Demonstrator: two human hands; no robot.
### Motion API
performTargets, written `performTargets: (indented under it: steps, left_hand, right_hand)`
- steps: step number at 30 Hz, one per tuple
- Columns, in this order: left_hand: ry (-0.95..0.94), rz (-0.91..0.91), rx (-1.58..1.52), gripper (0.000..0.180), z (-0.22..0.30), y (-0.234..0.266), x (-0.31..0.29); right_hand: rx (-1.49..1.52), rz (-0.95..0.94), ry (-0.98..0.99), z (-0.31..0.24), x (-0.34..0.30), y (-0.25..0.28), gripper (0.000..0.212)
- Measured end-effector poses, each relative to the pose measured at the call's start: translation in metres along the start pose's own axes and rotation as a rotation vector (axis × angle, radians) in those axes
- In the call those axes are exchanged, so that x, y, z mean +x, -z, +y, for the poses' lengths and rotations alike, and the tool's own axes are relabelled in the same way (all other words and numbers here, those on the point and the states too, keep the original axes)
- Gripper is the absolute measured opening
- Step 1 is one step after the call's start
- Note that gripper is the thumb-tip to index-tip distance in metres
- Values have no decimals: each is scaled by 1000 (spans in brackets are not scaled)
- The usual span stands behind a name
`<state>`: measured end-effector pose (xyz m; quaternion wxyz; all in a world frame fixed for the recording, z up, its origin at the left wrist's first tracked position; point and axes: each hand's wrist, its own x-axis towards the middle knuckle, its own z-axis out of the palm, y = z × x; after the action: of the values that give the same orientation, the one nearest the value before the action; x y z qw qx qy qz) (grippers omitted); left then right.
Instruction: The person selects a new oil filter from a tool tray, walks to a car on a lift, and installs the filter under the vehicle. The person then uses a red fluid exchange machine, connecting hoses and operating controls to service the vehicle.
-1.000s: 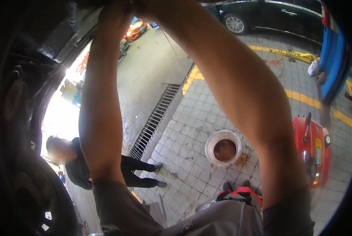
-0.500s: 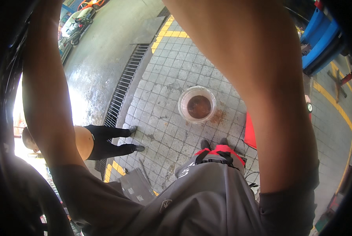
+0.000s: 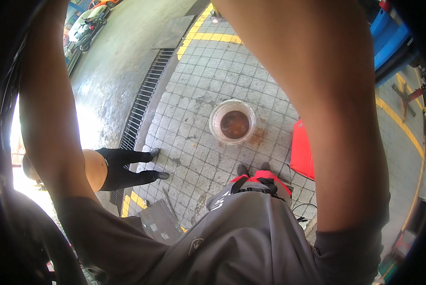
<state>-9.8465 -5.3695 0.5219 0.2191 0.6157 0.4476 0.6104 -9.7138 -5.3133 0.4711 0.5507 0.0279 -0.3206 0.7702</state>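
Note:
Both my arms are raised, and my hands lie beyond the top edge of the view, so neither they nor anything they hold can be seen. My left arm (image 3: 49, 104) runs up along the left side; my right arm (image 3: 322, 95) crosses up from the lower right. Below, on the floor in front of my feet, stands a translucent round bucket (image 3: 216, 118) with reddish-brown liquid (image 3: 235, 124) in its bottom. A rust-coloured stain (image 3: 257, 137) marks the tiles beside it.
Another person (image 3: 127, 166) stands at my left. Beyond the bucket's left side runs a metal drain grate (image 3: 146, 97). A red case or cabinet (image 3: 302, 149) is by my right arm, and blue equipment (image 3: 389, 40) rises at the far right. A grey panel (image 3: 159, 219) lies at lower left.
The view has shifted slightly, so the bucket and the other person appear a little farther left. More of the red case shows beside my right arm. Both arms stay raised.

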Motion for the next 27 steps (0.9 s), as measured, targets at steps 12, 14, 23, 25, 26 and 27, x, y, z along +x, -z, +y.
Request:
performTargets:
  steps: [12,14,23,25,26,27]
  left_hand:
    - [-14,31,200,22,-7,3,-18]
    - [-19,30,226,22,-7,3,-21]
    - [-23,41,342,23,-11,4,-31]
    - [-30,42,367,24,-10,5,-33]
    - [-32,44,382,24,-10,5,-34]
    - [-36,46,397,24,-9,5,-35]
  right_hand:
    - [2,2,-35,14,-4,8,30]
    - [1,0,-38,14,-5,8,30]
    - [7,-13,-59,21,-8,18,32]
    - [6,-22,-61,25,-2,32,32]
    - [0,-27,-66,28,-2,44,32]
    - [1,-26,-69,29,-1,59,33]
